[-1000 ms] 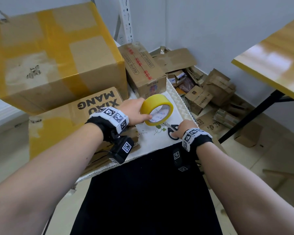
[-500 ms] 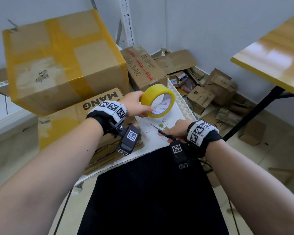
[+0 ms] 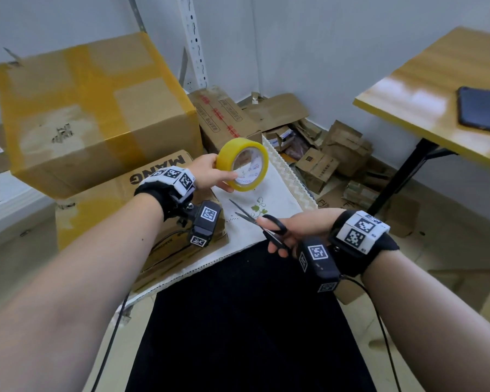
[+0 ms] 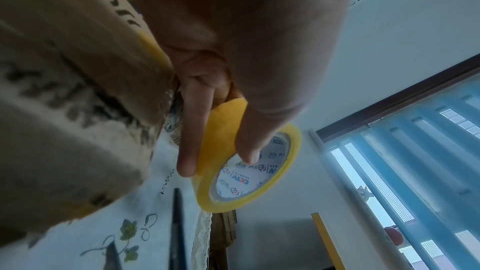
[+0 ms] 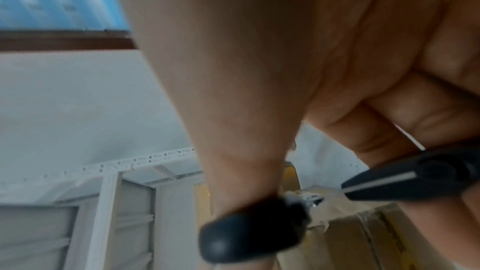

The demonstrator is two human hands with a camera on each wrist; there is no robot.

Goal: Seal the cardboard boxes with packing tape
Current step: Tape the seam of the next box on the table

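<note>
My left hand (image 3: 210, 172) grips a yellow roll of packing tape (image 3: 244, 165) and holds it upright in the air above a white cloth (image 3: 272, 193). In the left wrist view the thumb and fingers (image 4: 187, 151) pinch the roll (image 4: 249, 171) across its rim. My right hand (image 3: 283, 233) holds black-handled scissors (image 3: 255, 220) by the loops, blades parted and pointing left toward the roll. The handles (image 5: 249, 233) show close up in the right wrist view. A large taped cardboard box (image 3: 96, 114) sits on a lower box printed MANG (image 3: 142, 190) at the left.
A flatter box with red print (image 3: 224, 117) lies behind the cloth. Several small crushed boxes (image 3: 328, 162) are piled on the floor by the wall. A yellow-edged table (image 3: 436, 91) at the right carries a dark phone (image 3: 480, 113). A perforated white upright (image 3: 194, 41) stands behind.
My right hand picked the scissors up off the cloth and drew them back toward me, blades opening. My left hand raised the tape roll slightly.
</note>
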